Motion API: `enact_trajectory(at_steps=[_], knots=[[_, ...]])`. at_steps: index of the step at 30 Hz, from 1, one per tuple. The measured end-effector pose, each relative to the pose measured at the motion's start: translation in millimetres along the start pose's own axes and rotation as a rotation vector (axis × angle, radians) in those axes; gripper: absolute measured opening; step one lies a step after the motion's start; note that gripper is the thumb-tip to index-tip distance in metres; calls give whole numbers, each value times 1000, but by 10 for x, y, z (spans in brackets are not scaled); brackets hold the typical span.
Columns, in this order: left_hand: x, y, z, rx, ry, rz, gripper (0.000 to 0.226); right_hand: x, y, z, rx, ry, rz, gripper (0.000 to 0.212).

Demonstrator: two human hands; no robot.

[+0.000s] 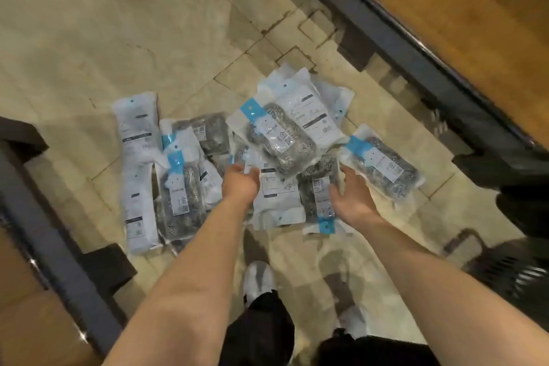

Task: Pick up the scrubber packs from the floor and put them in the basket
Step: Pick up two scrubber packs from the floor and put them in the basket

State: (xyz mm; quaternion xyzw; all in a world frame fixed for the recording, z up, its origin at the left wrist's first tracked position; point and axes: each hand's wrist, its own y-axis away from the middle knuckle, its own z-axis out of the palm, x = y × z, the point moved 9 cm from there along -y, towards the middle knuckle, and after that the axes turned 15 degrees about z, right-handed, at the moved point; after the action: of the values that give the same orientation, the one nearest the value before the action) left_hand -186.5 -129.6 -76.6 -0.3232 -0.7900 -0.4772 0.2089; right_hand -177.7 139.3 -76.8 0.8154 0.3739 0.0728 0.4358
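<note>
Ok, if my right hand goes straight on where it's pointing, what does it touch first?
Most likely the clear plastic pack of steel wire scrubbers with the blue tab, lying just past the fingertips of the right hand; depth is hard to judge.

Mottled beige and tan across the floor [118, 24], crossed by thin dark joint lines. On the scrubber packs [279, 140], clear film over silvery-grey coiled swirls, with a bright blue header strip and a white label in dark print. White backs with black printed blocks on the long pack [136, 134] at left and on the far pack [309, 110]. Dark blue-grey on the shelf frame [416, 50] at right, warm orange-brown wood on its panels [475, 9]. Black, slotted basket [511, 273] at near right. White shoes [258, 276], black trousers [261, 327].
</note>
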Motion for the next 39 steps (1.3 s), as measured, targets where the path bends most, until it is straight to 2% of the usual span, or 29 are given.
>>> enact_trajectory(at_steps=[2,4,6,9,11,13,15,18,21,25,27,30,33,37,39], knots=[[-318,-315,336,23,99,-41,40,220,-433,272,2,11,22,54],[-558,-614,623,50,191,-74,48,436,-801,440,19,16,72,55],[-647,-793,776,113,260,-84,62,607,-1104,566,23,9,127,61],[-655,-874,807,257,318,-74,65,768,-1428,797,-65,-16,207,76],[-648,-880,857,318,406,-97,101,800,-1542,962,-156,-112,246,84],[-676,-994,906,383,436,-111,135,819,-1644,1057,-161,-140,254,94],[-663,-1083,937,401,292,-117,148,810,-1705,1054,-150,-118,242,97],[-359,-940,898,375,38,-65,132,805,-1725,985,-169,-158,219,90],[-270,-933,900,314,-64,-73,123,770,-1691,930,-193,-223,183,70],[-311,-1050,1041,319,104,-123,133,793,-1677,885,-244,-322,140,40],[-250,-989,1164,260,216,-168,122,809,-1662,834,-287,-345,137,30],[-236,-915,1320,216,311,-214,105,795,-1592,743,-367,-367,119,29],[-222,-881,1425,202,427,-191,74,798,-1538,570,-378,-362,97,17],[-180,-883,1314,312,448,-151,80,968,-1564,306,-329,-373,142,24],[-185,-909,1229,375,459,-116,82,1120,-1625,126,-219,-446,199,25]])
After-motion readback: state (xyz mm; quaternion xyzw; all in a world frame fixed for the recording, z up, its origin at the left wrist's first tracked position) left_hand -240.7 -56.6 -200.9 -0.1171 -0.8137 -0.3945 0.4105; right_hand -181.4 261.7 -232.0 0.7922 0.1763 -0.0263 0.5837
